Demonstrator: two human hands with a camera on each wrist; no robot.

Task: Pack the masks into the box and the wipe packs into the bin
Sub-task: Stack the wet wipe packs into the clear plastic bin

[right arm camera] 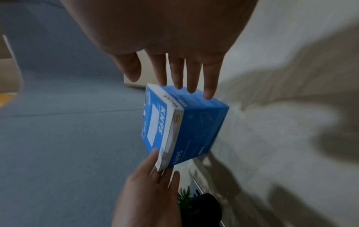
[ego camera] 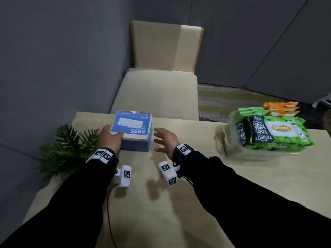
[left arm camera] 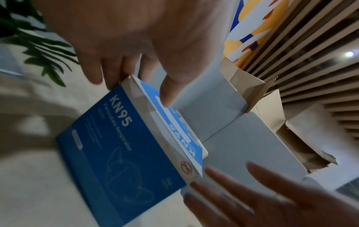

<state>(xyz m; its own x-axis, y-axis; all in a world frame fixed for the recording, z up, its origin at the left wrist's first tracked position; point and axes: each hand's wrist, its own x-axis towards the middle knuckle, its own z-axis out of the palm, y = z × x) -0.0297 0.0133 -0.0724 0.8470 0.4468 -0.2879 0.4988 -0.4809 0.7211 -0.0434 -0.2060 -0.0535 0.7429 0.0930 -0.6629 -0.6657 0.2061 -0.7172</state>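
Observation:
A blue KN95 mask box (ego camera: 131, 129) stands on the table with its lid down. My left hand (ego camera: 112, 134) lies against the box's left side, with the thumb pressing on the near left corner of the lid. In the left wrist view the thumb (left arm camera: 167, 92) sits on the pale blue lid flap of the box (left arm camera: 120, 153). My right hand (ego camera: 161, 139) hovers just right of the box, fingers spread and straight, holding nothing. In the right wrist view its fingers (right arm camera: 191, 76) point at the box (right arm camera: 194, 122). Green wipe packs (ego camera: 283, 133) fill a clear bin (ego camera: 231, 149).
Orange packs (ego camera: 281, 108) lie behind the bin at the table's far right. A green plant (ego camera: 66, 145) sits at the left table edge beside my left wrist. A beige chair (ego camera: 157, 92) stands beyond the far edge. Bare tabletop (ego camera: 197, 194) stretches in front of me.

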